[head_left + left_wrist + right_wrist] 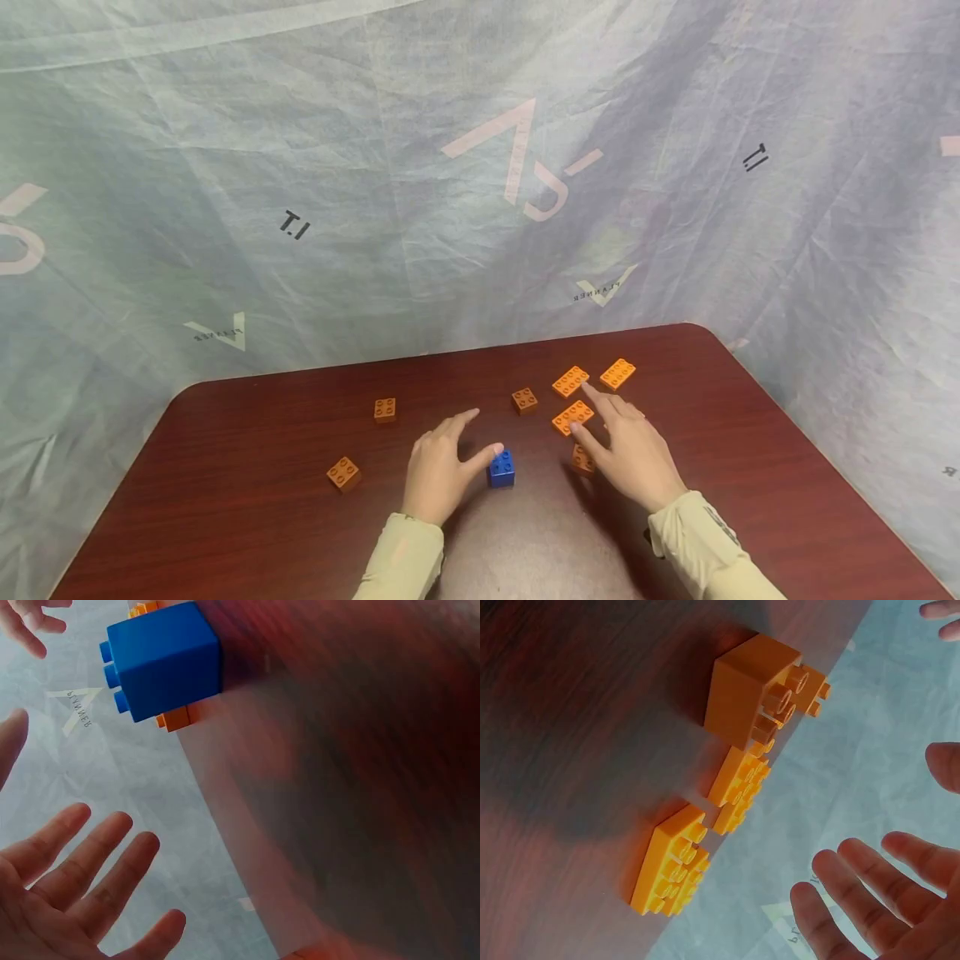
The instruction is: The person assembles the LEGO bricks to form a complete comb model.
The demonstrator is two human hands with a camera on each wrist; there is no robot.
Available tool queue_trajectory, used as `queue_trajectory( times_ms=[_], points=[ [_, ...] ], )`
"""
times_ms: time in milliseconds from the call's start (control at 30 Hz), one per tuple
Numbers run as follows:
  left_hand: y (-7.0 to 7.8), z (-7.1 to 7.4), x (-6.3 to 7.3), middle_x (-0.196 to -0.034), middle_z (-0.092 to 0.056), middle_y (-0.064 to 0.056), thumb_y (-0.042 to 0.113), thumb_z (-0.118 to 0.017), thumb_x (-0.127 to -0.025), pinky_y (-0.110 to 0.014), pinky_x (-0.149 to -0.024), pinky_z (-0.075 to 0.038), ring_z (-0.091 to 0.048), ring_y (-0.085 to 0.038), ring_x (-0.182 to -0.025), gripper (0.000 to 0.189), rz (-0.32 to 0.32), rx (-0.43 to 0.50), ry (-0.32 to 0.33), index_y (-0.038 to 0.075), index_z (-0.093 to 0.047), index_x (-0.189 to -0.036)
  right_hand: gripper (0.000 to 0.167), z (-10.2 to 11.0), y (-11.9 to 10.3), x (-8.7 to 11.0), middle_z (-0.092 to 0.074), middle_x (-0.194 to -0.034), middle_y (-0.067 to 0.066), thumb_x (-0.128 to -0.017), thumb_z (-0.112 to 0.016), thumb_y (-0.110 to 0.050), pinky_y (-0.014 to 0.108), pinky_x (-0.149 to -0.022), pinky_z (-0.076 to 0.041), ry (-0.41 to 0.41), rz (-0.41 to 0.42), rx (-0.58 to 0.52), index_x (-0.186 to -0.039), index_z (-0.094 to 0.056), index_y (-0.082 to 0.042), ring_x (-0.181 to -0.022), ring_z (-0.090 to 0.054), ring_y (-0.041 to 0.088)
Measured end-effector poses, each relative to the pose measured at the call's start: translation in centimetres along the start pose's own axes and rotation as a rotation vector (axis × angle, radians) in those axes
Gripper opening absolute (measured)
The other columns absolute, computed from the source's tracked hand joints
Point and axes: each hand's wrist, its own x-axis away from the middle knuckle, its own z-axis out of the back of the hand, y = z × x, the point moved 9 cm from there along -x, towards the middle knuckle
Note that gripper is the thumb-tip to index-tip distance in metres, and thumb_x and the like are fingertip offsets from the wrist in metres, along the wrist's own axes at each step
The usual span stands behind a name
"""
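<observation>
A blue building brick (502, 469) with studs on top stands at the middle of the table. My left hand (437, 471) hovers just left of it, thumb tip overlapping the brick's top edge in the head view. In the left wrist view its spread fingers (97, 889) stand apart from the blue brick (169, 660). Above the right-hand cluster is my right hand (633, 450), fingers extended, holding nothing. Partly behind its thumb sits a brown-orange brick (582, 461). Flat bright-orange bricks (573, 417) lie by its fingertips; the right wrist view shows several such bricks (671, 859).
Farther back are another flat orange brick (571, 381) and one (618, 374) near the back right. Brown-orange square bricks lie around: one behind the blue brick (525, 401), one back left (385, 409), one front left (344, 473). A printed cloth (360, 208) hangs behind the dark red table (247, 500).
</observation>
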Motion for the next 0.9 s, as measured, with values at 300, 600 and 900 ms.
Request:
queue_trajectory(
  times_ms=[300,600,900],
  points=[
    [-0.9,-1.5,0.1,-0.132,-0.067,-0.01,0.046,-0.083,-0.083,-0.054,-0.1,-0.049,-0.062,-0.033,-0.122,0.068,-0.004,0.084,-0.093,0.012,-0.062,-0.138,0.059,-0.4,0.4,0.3,-0.063,-0.13,0.024,-0.094,-0.074,-0.032,0.06,-0.078,-0.055,-0.024,-0.03,-0.012,-0.144,-0.055,-0.006,-0.099,-0.067,0.039],
    [-1.0,-2.8,0.5,-0.136,-0.064,-0.01,0.043,-0.086,-0.079,-0.059,-0.103,-0.044,-0.06,-0.034,-0.125,0.069,-0.022,0.075,-0.182,0.013,-0.063,-0.137,0.061,-1.3,0.9,0.4,-0.058,-0.133,0.032,-0.09,-0.077,-0.038,0.069,-0.093,-0.047,-0.113,-0.058,0.002,-0.136,-0.061,0.0,-0.122,-0.056,0.051],
    [-0.9,-3.5,0.7,-0.131,-0.067,-0.009,0.038,-0.089,-0.078,-0.057,-0.101,-0.047,-0.064,-0.032,-0.119,0.067,-0.037,0.032,-0.216,0.012,-0.065,-0.134,0.049,-2.3,1.0,0.6,-0.068,-0.107,0.013,-0.083,-0.084,-0.036,0.055,-0.077,-0.056,-0.18,-0.035,0.01,-0.119,-0.069,-0.006,-0.094,-0.068,0.032]
  ],
)
